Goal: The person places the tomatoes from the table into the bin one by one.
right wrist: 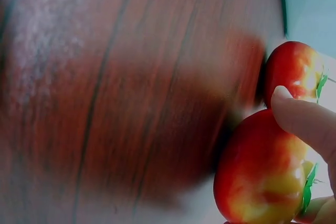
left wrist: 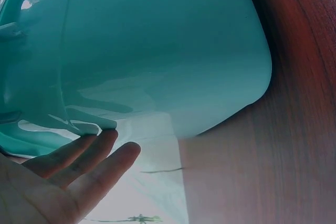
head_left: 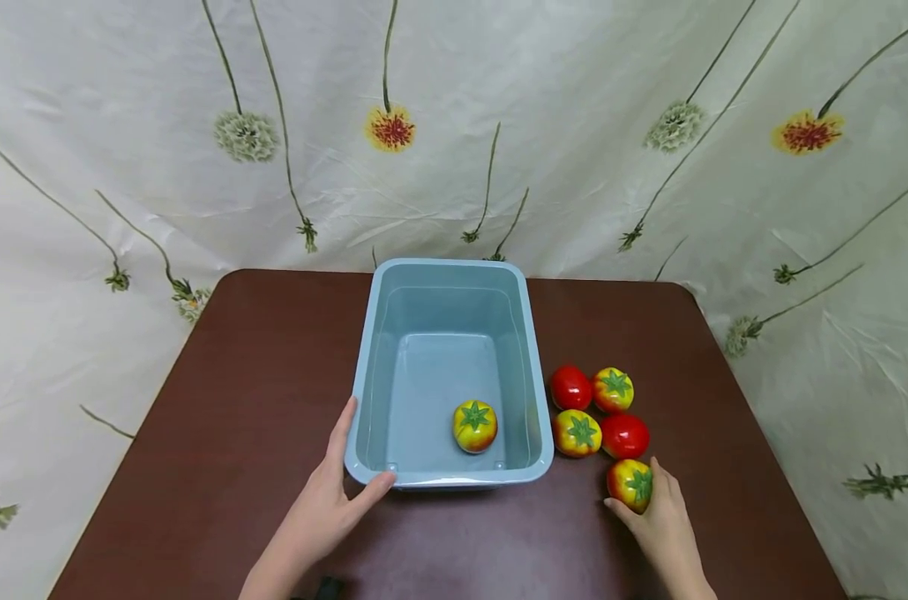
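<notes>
A light blue plastic bin [head_left: 448,479] stands on the table with one red-and-yellow toy tomato [head_left: 474,429] inside, its green leaf star facing up. My left hand [head_left: 325,510] rests at the bin's near left corner, thumb on the front rim and straight fingers along the outer side; those fingers [left wrist: 100,174] meet the wall in the left wrist view. To the right, my right hand [head_left: 667,523] grips a red-and-yellow toy tomato [head_left: 628,485] between thumb and fingers, close over the table. The right wrist view shows this tomato [right wrist: 260,174] large, with the thumb across its upper side.
Beside the bin's right wall sit two red tomatoes [head_left: 571,387] and two red-and-yellow ones [head_left: 577,433] in a cluster. Beneath everything is a dark brown table [head_left: 274,375] with rounded far corners. Behind it hangs a white cloth [head_left: 454,50] printed with flowers.
</notes>
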`<state>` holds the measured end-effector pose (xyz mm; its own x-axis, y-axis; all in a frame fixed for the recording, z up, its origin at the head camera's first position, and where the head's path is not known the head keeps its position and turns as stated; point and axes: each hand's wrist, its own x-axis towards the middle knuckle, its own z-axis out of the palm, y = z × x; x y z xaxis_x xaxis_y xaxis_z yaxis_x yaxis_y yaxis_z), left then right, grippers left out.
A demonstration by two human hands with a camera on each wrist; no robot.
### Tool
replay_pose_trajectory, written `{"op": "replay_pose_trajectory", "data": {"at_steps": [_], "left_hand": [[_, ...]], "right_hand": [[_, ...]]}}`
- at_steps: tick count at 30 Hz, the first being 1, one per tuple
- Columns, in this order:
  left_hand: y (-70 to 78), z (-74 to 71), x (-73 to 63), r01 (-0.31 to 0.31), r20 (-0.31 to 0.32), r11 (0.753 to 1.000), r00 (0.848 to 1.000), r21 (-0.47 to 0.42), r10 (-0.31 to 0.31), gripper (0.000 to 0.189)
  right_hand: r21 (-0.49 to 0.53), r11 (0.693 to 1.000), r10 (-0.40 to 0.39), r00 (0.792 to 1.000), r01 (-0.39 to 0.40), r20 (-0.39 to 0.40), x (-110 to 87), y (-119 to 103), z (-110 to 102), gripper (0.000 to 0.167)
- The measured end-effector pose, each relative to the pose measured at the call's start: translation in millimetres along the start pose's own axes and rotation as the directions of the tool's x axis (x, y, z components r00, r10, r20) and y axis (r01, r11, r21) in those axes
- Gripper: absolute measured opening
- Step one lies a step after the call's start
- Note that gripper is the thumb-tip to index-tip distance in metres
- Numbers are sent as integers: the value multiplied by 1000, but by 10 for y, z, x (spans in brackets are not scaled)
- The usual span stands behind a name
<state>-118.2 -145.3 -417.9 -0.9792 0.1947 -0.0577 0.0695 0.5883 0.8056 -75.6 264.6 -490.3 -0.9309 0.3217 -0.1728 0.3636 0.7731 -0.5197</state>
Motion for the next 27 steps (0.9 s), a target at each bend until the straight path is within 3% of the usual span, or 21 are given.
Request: {"op": "replay_pose_trajectory", "data": {"at_steps": [17,27], "left_hand": [[-42,24,-13,-8,-26,1000,1000,-7,7,96],[-47,27,-36,-19,-43,1000,999,-7,19,96]], "right_hand": [[-3,999,37,998,-37,-42,-36,-9,37,92],[29,999,38,996,-36,-77,-14,-128,-154,90]]}}
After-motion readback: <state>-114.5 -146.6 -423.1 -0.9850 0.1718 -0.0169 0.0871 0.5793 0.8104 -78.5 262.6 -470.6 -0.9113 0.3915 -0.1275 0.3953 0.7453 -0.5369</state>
